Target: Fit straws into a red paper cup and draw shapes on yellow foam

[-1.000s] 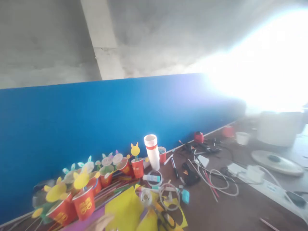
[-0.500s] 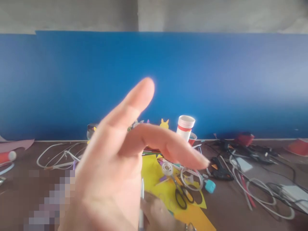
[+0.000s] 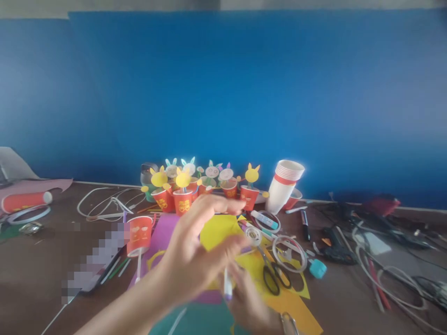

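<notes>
My left hand [image 3: 188, 249] is raised over the coloured paper, its fingers curved and its thumb apart, with nothing between them. Behind and below it, partly covered, my right hand [image 3: 249, 298] grips a white marker [image 3: 227, 284] with a purple end. Motion blurs both hands a little. Beneath them lie yellow paper [image 3: 223, 228], purple paper [image 3: 164, 228] and teal paper [image 3: 199, 321]. Black-handled scissors [image 3: 271, 274] rest on the yellow sheet, close to a roll of clear tape [image 3: 253, 236]. To the left, a red paper cup [image 3: 138, 235] stands upside down or tilted; I cannot tell which.
Red cups with paper animal figures [image 3: 183, 195] line the back, beside a leaning stack of white cups [image 3: 284, 186]. Several cables [image 3: 387, 279] and a black glue gun [image 3: 337, 246] lie at right. A blue board [image 3: 223, 93] rises behind the table.
My left hand has dropped from close before the camera to lower over the paper. The view has tilted down, bringing the cups and my right hand's marker into sight.
</notes>
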The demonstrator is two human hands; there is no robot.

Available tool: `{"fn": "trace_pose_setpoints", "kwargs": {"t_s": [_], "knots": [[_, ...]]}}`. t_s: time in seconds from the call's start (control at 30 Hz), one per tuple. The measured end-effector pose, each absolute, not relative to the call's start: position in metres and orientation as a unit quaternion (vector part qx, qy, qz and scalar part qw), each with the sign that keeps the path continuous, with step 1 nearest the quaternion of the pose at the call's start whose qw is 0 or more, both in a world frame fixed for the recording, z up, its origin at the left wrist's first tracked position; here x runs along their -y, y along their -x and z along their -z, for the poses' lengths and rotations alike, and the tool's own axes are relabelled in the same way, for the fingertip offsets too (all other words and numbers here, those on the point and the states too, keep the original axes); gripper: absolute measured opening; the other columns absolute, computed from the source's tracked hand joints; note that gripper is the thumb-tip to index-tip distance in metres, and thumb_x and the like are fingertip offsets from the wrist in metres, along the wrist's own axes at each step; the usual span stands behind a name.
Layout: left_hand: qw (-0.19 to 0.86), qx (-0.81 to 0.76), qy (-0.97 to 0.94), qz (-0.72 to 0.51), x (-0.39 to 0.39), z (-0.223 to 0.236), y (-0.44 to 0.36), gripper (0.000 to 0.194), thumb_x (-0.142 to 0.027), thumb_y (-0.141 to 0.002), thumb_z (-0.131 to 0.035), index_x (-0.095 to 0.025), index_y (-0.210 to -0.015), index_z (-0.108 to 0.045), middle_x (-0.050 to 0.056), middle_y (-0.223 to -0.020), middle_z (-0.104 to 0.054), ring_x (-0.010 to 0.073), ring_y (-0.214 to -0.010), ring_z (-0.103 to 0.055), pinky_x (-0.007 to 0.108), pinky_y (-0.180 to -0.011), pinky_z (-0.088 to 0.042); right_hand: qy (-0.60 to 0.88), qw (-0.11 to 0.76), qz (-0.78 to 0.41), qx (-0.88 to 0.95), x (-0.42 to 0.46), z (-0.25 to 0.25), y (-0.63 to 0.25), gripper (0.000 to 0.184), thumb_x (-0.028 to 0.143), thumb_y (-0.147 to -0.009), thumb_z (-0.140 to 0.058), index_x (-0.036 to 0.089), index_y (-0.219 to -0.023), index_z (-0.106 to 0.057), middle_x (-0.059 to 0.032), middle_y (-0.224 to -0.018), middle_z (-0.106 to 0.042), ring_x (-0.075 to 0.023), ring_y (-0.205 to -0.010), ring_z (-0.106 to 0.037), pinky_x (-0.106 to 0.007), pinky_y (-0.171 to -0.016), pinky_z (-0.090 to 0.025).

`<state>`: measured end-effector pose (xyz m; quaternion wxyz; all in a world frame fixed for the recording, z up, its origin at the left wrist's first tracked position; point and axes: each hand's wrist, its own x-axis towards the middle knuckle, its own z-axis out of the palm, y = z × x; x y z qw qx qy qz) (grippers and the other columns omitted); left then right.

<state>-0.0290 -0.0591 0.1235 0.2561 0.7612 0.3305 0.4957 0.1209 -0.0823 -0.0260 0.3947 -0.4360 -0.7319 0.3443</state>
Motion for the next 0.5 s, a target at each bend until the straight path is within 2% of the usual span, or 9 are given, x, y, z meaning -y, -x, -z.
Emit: {"fn": "trace_pose_setpoints", "kwargs": {"t_s": [0.03,0.1,0.2,0.3,0.4,0.43,0.5], "knots": [[0.228,-0.373,-0.772,-0.46,0.046,-0.102,0.034,0.016,-0.033,-0.09,-0.059,-0.025,-0.102,-0.066,0.005,-0.105,-0.069,0.0232,-0.101,-0.062,0.042,-0.091,-0.051,0.449,0.433,-0.361,0.693,0.084,0.024,-0.123,0.025,0.033,-0.094,-0.041,0.02,-0.106,-0.06,-0.0116,-0.097,-0.071,-0.0258,-0.093,-0.067,-0.035,-0.084,-0.051],[0.177,-0.435,-0.811,-0.35,0.022,-0.055,0.047,0.01,-0.02,-0.087,-0.061,-0.021,-0.087,-0.071,0.007,-0.099,-0.072,0.0257,-0.1,-0.062,0.047,-0.093,-0.047,0.474,0.499,-0.401,0.604,0.084,0.022,-0.129,0.032,0.042,-0.097,-0.039,0.021,-0.108,-0.06,-0.0086,-0.084,-0.072,-0.0248,-0.087,-0.067,-0.037,-0.086,-0.049],[0.184,-0.434,-0.866,-0.17,0.002,0.002,0.07,0.011,-0.02,-0.078,-0.072,-0.024,-0.088,-0.074,0.006,-0.114,-0.071,0.0304,-0.113,-0.057,0.051,-0.098,-0.041,0.477,0.552,-0.501,0.465,0.076,0.02,-0.134,0.045,0.057,-0.093,-0.044,0.023,-0.118,-0.059,-0.0015,-0.065,-0.066,-0.0232,-0.078,-0.064,-0.037,-0.084,-0.046],[0.194,-0.396,-0.883,-0.159,0.0,0.026,0.083,0.027,-0.031,-0.071,-0.08,-0.028,-0.096,-0.072,0.003,-0.122,-0.067,0.0285,-0.12,-0.052,0.045,-0.102,-0.039,0.41,0.532,-0.654,0.349,0.068,0.019,-0.132,0.049,0.062,-0.084,-0.056,0.021,-0.11,-0.066,-0.0004,-0.068,-0.064,-0.0196,-0.074,-0.059,-0.034,-0.08,-0.045],[0.186,-0.382,-0.887,-0.18,0.0,0.031,0.084,0.042,-0.042,-0.06,-0.086,-0.026,-0.096,-0.07,0.004,-0.116,-0.067,0.0293,-0.118,-0.051,0.044,-0.104,-0.036,0.306,0.444,-0.797,0.272,0.066,0.021,-0.125,0.037,0.054,-0.077,-0.069,0.018,-0.085,-0.073,-0.002,-0.065,-0.065,-0.0184,-0.069,-0.059,-0.034,-0.078,-0.045],[0.183,-0.384,-0.886,-0.184,-0.001,0.032,0.082,0.038,-0.04,-0.062,-0.085,-0.025,-0.093,-0.07,0.004,-0.113,-0.068,0.0288,-0.116,-0.052,0.044,-0.103,-0.036,0.285,0.417,-0.822,0.264,0.066,0.021,-0.123,0.035,0.052,-0.076,-0.07,0.017,-0.077,-0.073,-0.0022,-0.061,-0.063,-0.0179,-0.065,-0.058,-0.034,-0.075,-0.045],[0.173,-0.386,-0.887,-0.185,-0.003,0.032,0.08,0.013,-0.031,-0.077,-0.074,-0.025,-0.089,-0.071,0.002,-0.11,-0.07,0.0263,-0.114,-0.053,0.043,-0.102,-0.036,0.3,0.416,-0.818,0.261,0.064,0.023,-0.121,0.033,0.049,-0.076,-0.071,0.016,-0.07,-0.072,-0.002,-0.056,-0.062,-0.0166,-0.06,-0.056,-0.031,-0.07,-0.044]]}}
